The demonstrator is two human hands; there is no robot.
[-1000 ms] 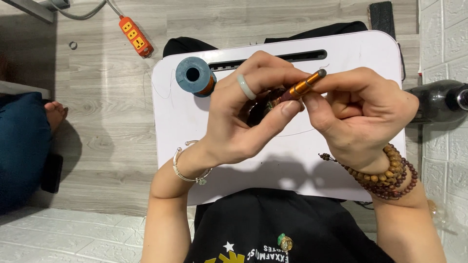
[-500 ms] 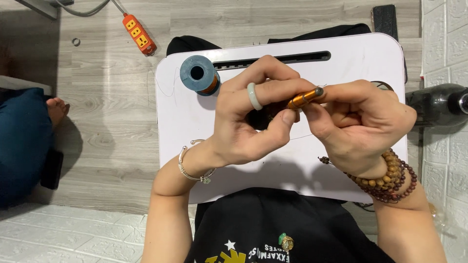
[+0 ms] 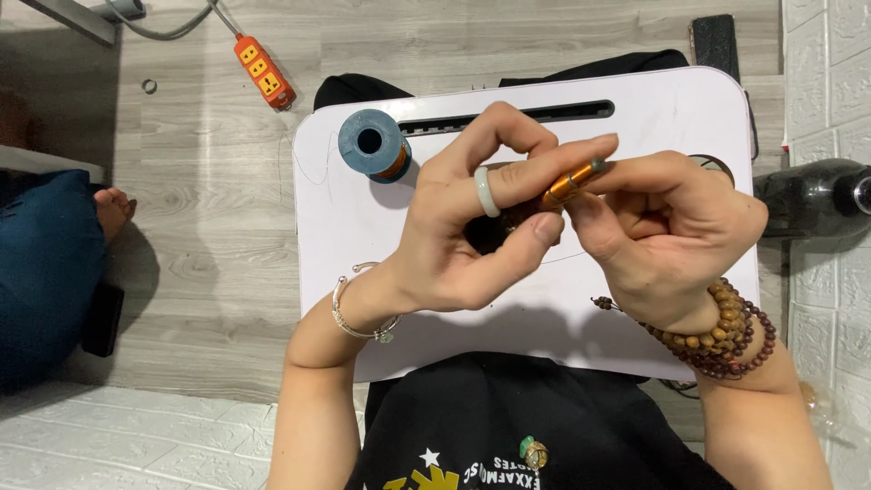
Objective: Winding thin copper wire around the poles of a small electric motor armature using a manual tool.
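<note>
Both my hands meet over a white lap tray (image 3: 635,109). My right hand (image 3: 671,240) pinches a thin orange metal tool (image 3: 570,184) with a grey tip, held slanted. My left hand (image 3: 467,227), wearing a pale ring, holds the tool's lower end between thumb and forefinger; a small dark thing sits hidden behind those fingers. A blue-capped spool of thread (image 3: 372,145) stands upright on the tray's far left corner, apart from both hands.
An orange power strip (image 3: 263,71) with a grey cable lies on the wooden floor at the upper left. Another person's foot and blue trouser leg (image 3: 54,263) are at the left edge. A dark rounded object (image 3: 812,200) lies against the white tiled wall at the right.
The hands have stayed locked together on the tool. The tool's tip has shifted slightly and the left fingers have curled a little more around it.
</note>
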